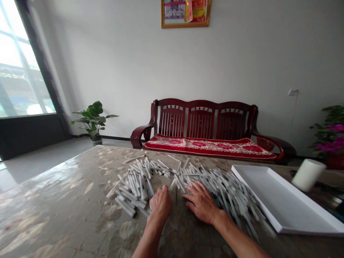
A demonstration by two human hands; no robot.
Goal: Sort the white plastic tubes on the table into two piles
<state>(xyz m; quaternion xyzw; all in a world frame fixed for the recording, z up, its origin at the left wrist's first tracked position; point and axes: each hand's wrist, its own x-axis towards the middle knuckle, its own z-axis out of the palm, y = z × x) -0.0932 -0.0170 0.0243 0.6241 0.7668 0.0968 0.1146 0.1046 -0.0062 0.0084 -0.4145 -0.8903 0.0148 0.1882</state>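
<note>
A loose heap of slim, whitish translucent pens (228, 190), some with dark ends, spreads across the tabletop. My left hand (161, 202) is at the right edge of a smaller pile of pens (135, 182), its fingers curled and closed; whatever they hold, if anything, is hidden. My right hand (200, 201) lies palm down with fingers spread, at the near left side of the larger heap, its fingertips touching pens. Between the two hands, one thin dark stick (176, 196) lies on the table.
A shallow white tray (281, 229) stands right of the heap, with a white roll (308, 175) beside it. The table (67, 211) has a patterned cover. Behind it are a red wooden bench (201, 122) and a potted plant (94, 120).
</note>
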